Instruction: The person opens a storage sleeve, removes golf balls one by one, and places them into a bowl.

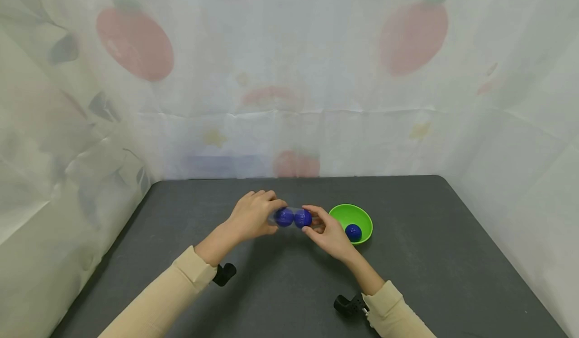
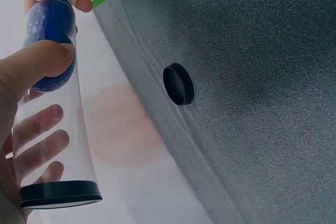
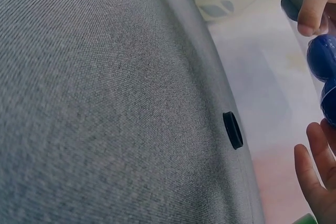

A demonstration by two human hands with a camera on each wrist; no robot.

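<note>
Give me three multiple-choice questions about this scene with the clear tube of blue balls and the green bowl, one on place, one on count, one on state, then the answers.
1. Where is the green bowl?
A. by the left hand
B. just beyond the right hand
C. on the tube

2. How many blue balls are inside the clear tube?
A. two
B. none
C. five

3. How is the tube held?
A. lying untouched on the table
B. standing in the bowl
C. above the table, between both hands

Answers: 1 B, the bowl sits beside that hand in the head view. 2 A, two balls show through the wall. 3 C, the left hand grips it and the right holds its other end.
</note>
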